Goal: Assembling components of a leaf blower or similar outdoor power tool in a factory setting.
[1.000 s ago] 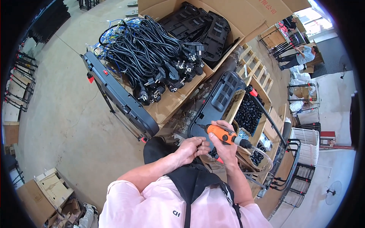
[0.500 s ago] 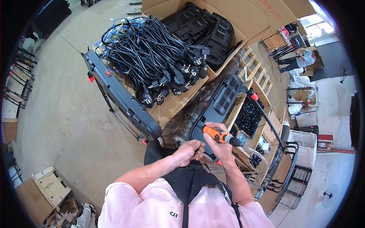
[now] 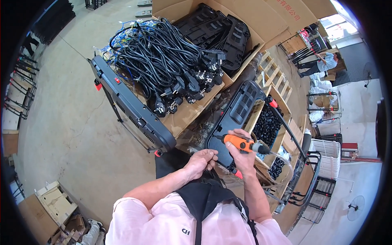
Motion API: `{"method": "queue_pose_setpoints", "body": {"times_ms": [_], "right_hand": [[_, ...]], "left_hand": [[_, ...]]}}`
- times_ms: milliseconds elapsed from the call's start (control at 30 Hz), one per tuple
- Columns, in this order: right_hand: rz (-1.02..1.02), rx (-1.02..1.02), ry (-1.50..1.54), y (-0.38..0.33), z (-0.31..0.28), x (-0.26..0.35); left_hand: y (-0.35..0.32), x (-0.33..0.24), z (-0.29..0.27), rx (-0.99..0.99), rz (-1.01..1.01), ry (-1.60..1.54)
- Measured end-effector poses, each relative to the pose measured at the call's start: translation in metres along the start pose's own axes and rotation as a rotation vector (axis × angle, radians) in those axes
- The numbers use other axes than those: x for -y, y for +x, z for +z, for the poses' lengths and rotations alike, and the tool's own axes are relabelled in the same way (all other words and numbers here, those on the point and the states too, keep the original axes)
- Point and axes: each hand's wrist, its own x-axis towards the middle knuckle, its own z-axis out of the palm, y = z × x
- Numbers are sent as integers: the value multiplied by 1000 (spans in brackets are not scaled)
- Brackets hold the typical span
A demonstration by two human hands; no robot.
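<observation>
Head view: right hand (image 3: 241, 157) is gripping an orange screwdriver (image 3: 241, 143) over a black panel (image 3: 239, 110); left hand (image 3: 201, 160) is pinching something unseen beside it; brown carton (image 3: 261, 16) is sitting upper centre.

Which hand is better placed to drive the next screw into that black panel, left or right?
Right, most likely. The right hand already grips the orange screwdriver over the black panel. The left hand holds no tool; its fingers are curled at the panel's near edge.

Cables (image 3: 163, 61) on cardboard (image 3: 192, 114), left of panel (image 3: 232, 118); hands (image 3: 222, 157) before panel.
</observation>
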Motion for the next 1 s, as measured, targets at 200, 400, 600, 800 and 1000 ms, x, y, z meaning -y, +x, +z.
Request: {"method": "queue_pose_setpoints", "body": {"times_ms": [200,400,600,800,1000], "right_hand": [[-32,31,10,0,-15,8],[-44,149,20,13,-21,-9],[-36,238,-18,26,-22,-16],[-78,469,-251,50,-26,15],[-67,494,-232,47,-26,1]], "left_hand": [[12,7,-6,-30,17,-105],[16,13,5,-36,47,-104],[15,16,4,-67,66,-115],[16,21,2,-36,87,-150],[18,20,6,-10,75,-189]]}}
